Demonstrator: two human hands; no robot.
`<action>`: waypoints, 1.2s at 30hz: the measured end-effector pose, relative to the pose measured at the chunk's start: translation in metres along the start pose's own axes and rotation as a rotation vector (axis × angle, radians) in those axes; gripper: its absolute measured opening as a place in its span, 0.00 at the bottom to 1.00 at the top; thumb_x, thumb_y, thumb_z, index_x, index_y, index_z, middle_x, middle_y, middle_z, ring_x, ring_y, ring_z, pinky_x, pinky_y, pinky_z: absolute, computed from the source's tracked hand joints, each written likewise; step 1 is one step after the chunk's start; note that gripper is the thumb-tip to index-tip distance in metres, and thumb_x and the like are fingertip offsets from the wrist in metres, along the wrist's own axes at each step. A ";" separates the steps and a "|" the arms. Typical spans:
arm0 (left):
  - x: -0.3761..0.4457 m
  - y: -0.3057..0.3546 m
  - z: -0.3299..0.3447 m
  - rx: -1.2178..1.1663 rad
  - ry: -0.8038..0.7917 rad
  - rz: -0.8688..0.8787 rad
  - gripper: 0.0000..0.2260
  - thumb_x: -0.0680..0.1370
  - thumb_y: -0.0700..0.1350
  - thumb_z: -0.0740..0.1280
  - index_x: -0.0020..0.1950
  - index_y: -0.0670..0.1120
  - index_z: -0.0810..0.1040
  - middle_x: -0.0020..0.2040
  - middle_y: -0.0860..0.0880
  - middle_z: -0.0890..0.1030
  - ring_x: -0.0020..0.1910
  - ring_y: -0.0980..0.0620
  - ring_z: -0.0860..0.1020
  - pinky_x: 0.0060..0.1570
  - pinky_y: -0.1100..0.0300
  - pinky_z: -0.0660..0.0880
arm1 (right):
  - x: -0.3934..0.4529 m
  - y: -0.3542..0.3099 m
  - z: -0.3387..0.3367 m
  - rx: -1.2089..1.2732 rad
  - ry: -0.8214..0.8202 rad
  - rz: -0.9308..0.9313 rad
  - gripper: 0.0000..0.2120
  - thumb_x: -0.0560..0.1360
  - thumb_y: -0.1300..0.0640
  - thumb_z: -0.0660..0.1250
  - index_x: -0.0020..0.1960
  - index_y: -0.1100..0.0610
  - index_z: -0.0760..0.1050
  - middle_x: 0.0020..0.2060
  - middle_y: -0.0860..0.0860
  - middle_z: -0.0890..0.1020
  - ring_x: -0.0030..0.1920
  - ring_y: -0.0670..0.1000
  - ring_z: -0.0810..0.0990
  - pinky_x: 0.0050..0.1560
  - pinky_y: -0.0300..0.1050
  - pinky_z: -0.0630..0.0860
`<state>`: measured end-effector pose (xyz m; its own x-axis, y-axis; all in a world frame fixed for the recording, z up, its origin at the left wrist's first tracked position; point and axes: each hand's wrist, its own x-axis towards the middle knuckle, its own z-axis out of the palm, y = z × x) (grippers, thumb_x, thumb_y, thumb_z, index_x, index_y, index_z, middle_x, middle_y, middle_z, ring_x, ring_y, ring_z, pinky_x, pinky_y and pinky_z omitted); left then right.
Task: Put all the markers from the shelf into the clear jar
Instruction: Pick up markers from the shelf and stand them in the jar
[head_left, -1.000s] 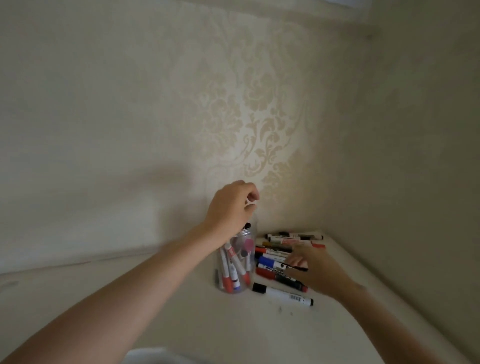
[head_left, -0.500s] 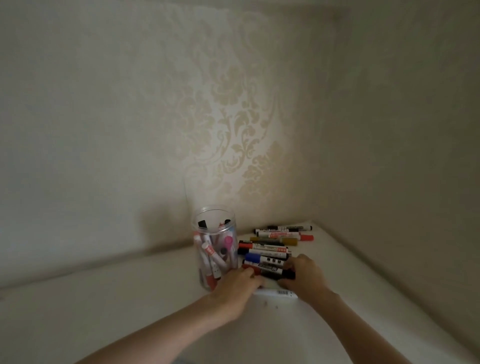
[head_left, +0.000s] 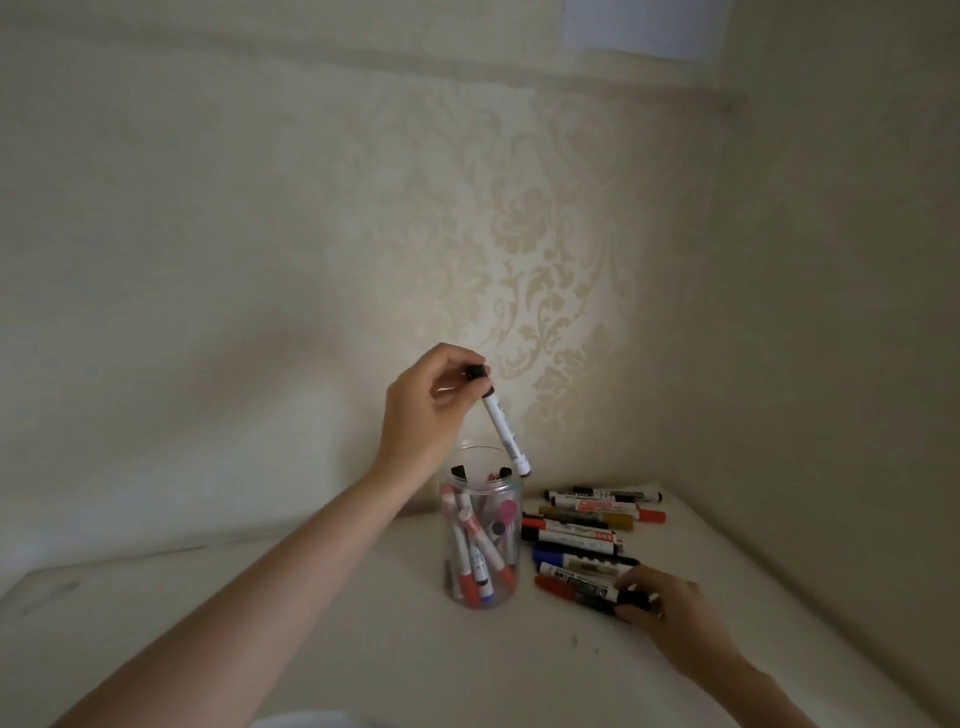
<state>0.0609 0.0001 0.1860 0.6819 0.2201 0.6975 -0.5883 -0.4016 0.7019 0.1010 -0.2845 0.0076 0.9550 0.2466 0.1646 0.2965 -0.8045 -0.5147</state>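
Above the mouth of the clear jar (head_left: 483, 540), a white marker (head_left: 503, 422) hangs tilted, black cap up, its lower end just over the jar's right rim and not yet inside. Left hand (head_left: 426, 405) holds it by the capped end, fingers pinched together on the cap; forearm runs down to the lower left of the view.

Jar stands upright on the shelf (head_left: 311, 623), near the back corner. Holds a loose bundle of markers, mostly white barrels with red, blue and pink ends, leaning at mixed angles. A few dark caps reach the level of the rim.

Just right of the jar, a pile of markers (head_left: 592, 535) lies flat on the shelf, roughly parallel, lengthwise left to right. Red, blue, black and one olive-yellow barrel can be told apart; exact count unclear. The rearmost ones lie close to the corner where the walls meet.

Right hand (head_left: 660, 608) rests on the near end of the pile, palm down. Its fingers are closed around the black right end of the nearest marker (head_left: 582, 590), a red-and-black one that lies on the shelf. Wrist and forearm lead off toward the lower right.

Shelf surface pale and matte, a few small dark specks in front of the right hand. Wallpaper (head_left: 545, 270) behind is cream with a damask pattern.
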 end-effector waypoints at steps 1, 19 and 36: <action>0.005 -0.005 -0.006 0.042 0.037 0.010 0.07 0.75 0.34 0.73 0.49 0.45 0.82 0.46 0.50 0.86 0.45 0.60 0.84 0.48 0.71 0.78 | -0.002 -0.003 -0.002 0.059 0.019 0.024 0.12 0.72 0.53 0.73 0.44 0.36 0.75 0.41 0.39 0.82 0.36 0.38 0.80 0.33 0.25 0.71; -0.012 -0.076 -0.009 0.522 -0.347 -0.119 0.15 0.76 0.58 0.71 0.60 0.53 0.81 0.64 0.54 0.78 0.66 0.53 0.73 0.65 0.55 0.67 | 0.044 -0.170 -0.138 0.143 0.305 -0.265 0.08 0.72 0.51 0.72 0.50 0.42 0.80 0.37 0.39 0.84 0.34 0.31 0.79 0.32 0.26 0.71; -0.034 -0.106 -0.021 0.116 -0.494 -0.423 0.49 0.57 0.64 0.80 0.75 0.59 0.64 0.69 0.62 0.71 0.62 0.62 0.74 0.47 0.75 0.73 | 0.107 -0.217 -0.037 -0.238 -0.003 -0.243 0.15 0.69 0.56 0.76 0.55 0.54 0.82 0.49 0.53 0.85 0.47 0.51 0.83 0.52 0.44 0.80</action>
<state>0.0910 0.0534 0.0907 0.9794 -0.0425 0.1974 -0.1940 -0.4694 0.8614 0.1388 -0.1040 0.1678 0.8567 0.4480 0.2557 0.5062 -0.8255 -0.2496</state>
